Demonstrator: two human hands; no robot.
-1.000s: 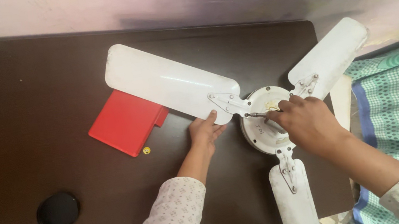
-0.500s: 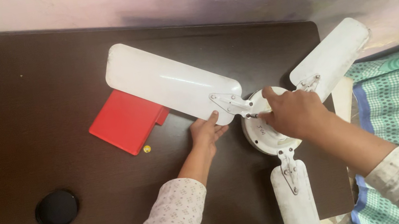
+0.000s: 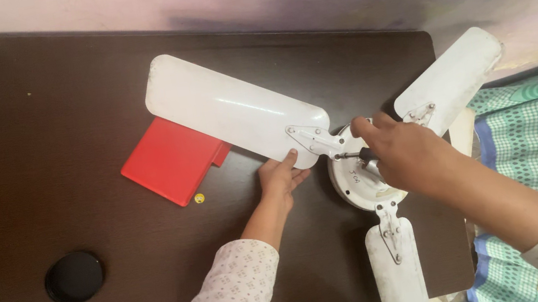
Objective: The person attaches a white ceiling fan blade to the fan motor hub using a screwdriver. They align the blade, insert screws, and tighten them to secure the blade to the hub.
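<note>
White 3-blade fan [image 3: 362,183] lies flat on dark bench [image 3: 33,176], hub just under R hand. R hand [image 3: 404,154] closed round a screwdriver [image 3: 351,155], tip at the blade bracket [image 3: 315,142] left of the hand. L hand [image 3: 281,177] flat, fingers together, pressing the near end of the long blade [image 3: 226,111]. All 3 blades on hub; bracket screws look in place, can't tell how tight. Red box [image 3: 172,160] and small yellow bit [image 3: 199,198] left of L hand; black disc [image 3: 74,277] further off. Progress: judged mid-way, one bracket in hand, two others untouched.
</note>
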